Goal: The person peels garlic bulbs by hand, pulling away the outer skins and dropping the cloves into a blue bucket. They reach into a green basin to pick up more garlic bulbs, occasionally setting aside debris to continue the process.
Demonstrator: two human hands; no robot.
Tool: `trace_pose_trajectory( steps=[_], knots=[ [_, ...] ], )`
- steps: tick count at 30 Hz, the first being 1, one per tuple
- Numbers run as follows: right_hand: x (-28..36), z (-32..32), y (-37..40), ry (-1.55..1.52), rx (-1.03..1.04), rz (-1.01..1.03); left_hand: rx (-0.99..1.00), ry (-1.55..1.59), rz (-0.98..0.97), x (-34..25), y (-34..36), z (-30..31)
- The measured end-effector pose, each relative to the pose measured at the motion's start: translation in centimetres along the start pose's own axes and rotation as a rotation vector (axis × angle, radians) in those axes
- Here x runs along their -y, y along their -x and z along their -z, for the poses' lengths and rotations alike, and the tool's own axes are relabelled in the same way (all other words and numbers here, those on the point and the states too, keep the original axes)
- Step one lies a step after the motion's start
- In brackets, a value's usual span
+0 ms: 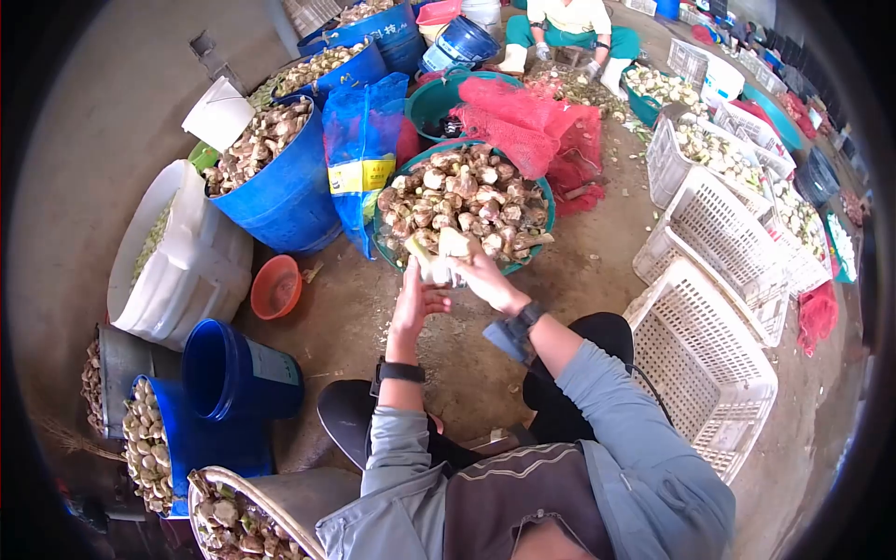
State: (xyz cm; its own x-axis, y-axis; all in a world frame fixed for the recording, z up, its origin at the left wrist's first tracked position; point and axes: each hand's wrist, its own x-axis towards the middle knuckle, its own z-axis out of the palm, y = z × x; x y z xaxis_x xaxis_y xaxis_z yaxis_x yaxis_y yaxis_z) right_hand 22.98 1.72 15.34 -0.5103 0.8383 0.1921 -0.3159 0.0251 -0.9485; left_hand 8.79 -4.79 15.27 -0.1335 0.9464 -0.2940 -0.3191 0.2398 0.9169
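Note:
Both my hands meet over the near rim of a green tub (551,207) heaped with brown-and-white knobbly vegetables (467,191). My left hand (417,301) has its thumb side against a long pale-green trimmed vegetable piece (422,256), its lower fingers loosely curled. A whitish blur covers the spot between the two hands. My right hand (485,278) comes in from the right, its fingers closed round a cream-coloured vegetable chunk (455,244). Dark bands sit on both wrists.
Blue barrels (280,201) of vegetables line the left, near a white barrel (191,266), orange bowl (276,287) and blue bucket (238,369). White crates (700,359) stand at right. Red netting (523,121) lies beyond the tub. Another person (569,33) sits at the back.

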Motion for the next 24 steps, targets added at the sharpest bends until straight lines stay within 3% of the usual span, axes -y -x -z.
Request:
trace_pose_trajectory(
  steps=[1, 2, 4, 6, 8, 10, 12, 14, 16, 18, 20, 22, 24],
  knots=[
    [0.0, -0.5, 0.2, 0.183, 0.031, 0.159, -0.066, -0.074, -0.099, 0.7, 0.6, -1.0],
    [0.0, -0.9, 0.6, 0.211, 0.137, -0.015, -0.144, -0.131, -0.218, 1.2, 1.0, -1.9],
    [-0.3, -1.0, 1.0, 0.266, 0.136, -0.116, -0.228, -0.093, -0.32, 1.5, 1.3, -1.9],
    [-0.4, -1.2, 1.6, 0.004, 0.041, -0.103, -0.219, -0.16, -0.296, 1.1, 2.3, -1.8],
    [0.6, 0.2, 1.2, -0.343, 0.14, -0.234, 0.048, 0.092, -0.231, 1.1, 2.7, 0.1],
    [1.1, 0.1, 1.0, -0.664, -0.085, -0.381, 0.234, 0.335, -0.228, 0.9, 4.1, 0.6],
    [0.9, -0.3, 0.3, -0.794, -0.179, -0.418, 0.154, 0.259, -0.259, 0.4, 3.8, 0.9],
    [1.0, -0.6, -0.4, -0.58, -0.144, -0.358, 0.062, 0.176, -0.266, 0.5, 3.6, 1.5],
    [1.4, -2.1, -0.8, -0.421, 0.039, -0.358, -0.131, 0.028, -0.279, 0.5, 3.5, 1.9],
    [2.3, -4.2, -0.1, -0.46, 0.08, -0.323, -0.21, 0.06, -0.248, 1.5, 3.1, 2.7],
    [3.8, -5.8, -0.7, -0.495, 0.111, -0.368, -0.269, 0.425, -0.167, 1.4, 3.0, 4.0],
    [7.4, -3.0, -1.4, -0.602, -0.073, -0.197, -0.152, 0.759, -0.179, 0.5, 3.6, 5.0],
    [7.5, -0.7, -1.3, -0.389, -0.084, -0.06, -0.245, 0.863, -0.236, -0.3, 4.4, 6.5]
  ],
)
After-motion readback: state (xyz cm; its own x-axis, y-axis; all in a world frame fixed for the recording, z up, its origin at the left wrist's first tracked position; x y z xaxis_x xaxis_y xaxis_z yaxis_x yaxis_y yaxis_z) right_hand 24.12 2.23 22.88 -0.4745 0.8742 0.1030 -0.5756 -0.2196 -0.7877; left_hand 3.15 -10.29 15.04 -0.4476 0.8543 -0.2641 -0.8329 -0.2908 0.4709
